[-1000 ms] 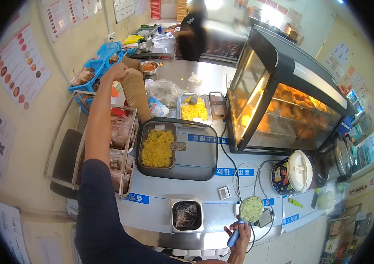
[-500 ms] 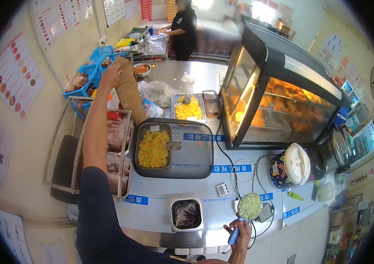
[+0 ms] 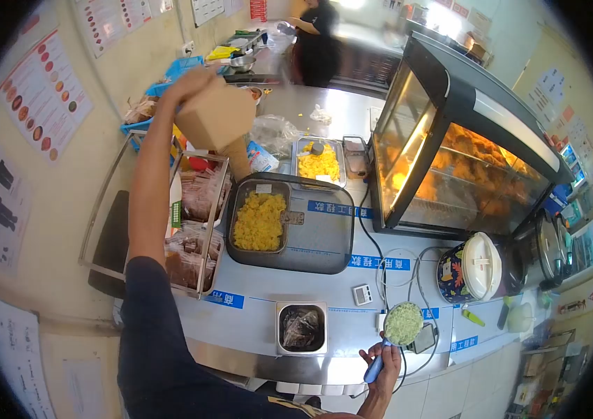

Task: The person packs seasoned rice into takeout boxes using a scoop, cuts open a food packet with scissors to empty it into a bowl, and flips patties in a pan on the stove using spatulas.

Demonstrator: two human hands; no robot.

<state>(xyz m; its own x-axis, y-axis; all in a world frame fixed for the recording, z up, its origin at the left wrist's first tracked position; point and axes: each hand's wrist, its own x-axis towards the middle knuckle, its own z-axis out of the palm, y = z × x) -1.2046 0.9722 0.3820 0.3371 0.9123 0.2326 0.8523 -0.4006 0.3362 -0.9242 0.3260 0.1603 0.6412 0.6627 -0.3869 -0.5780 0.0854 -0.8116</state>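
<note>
Brown carton (image 3: 216, 119) is resting against left hand (image 3: 191, 85), fingers apparently pinching its edge; right hand (image 3: 386, 364) is gripping scoop (image 3: 374, 371), green food (image 3: 404, 323) sitting just beyond those fingers. Any wrist tilt is risking a spill, any loose pinch a dropped carton

co-worker (image 3: 316, 49): head cut off | timer (image 3: 362, 295): digits unreadable | cardboard box (image 3: 218, 115): blurred

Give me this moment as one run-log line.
left hand: gripping brown paperboard container | right hand: holding blue-handled round scoop with pale-green chopped food | nearby: square steel pan
</note>
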